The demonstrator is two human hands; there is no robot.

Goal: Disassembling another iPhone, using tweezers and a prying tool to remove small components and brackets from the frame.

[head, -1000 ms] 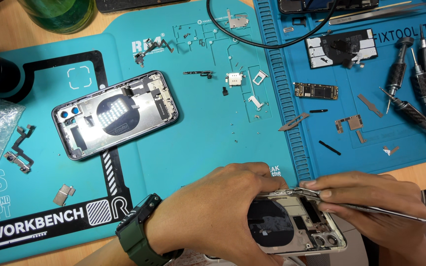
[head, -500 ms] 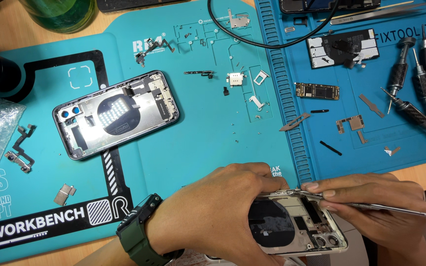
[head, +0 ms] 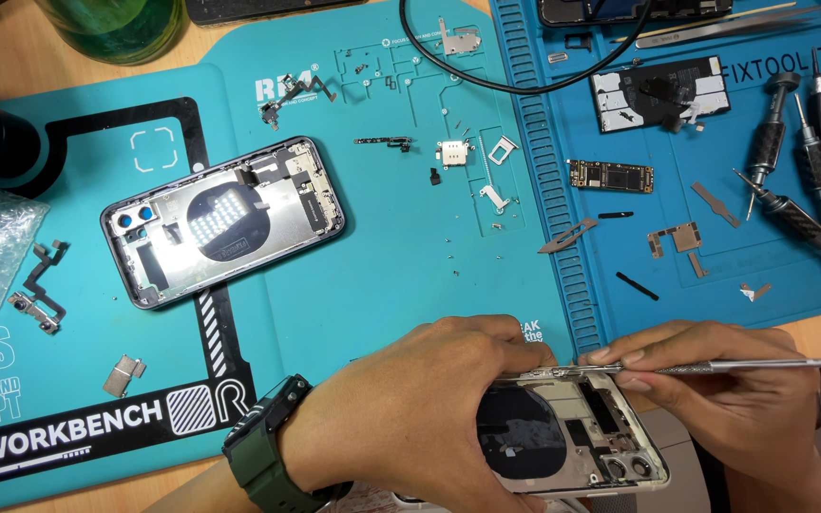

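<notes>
- Gripping an opened phone at the near edge, the left hand clamps over its left half.
- Pinched in the right hand, a thin metal tool lies across the phone's far edge; a slip could gouge the parts inside.
- Tiny screws lie loose on the teal mat farther off; a stray sleeve might scatter them.
- A second phone shell rests far left, well apart.

An opened phone lies under both hands, with a second phone housing left behind it on the mat.
</notes>
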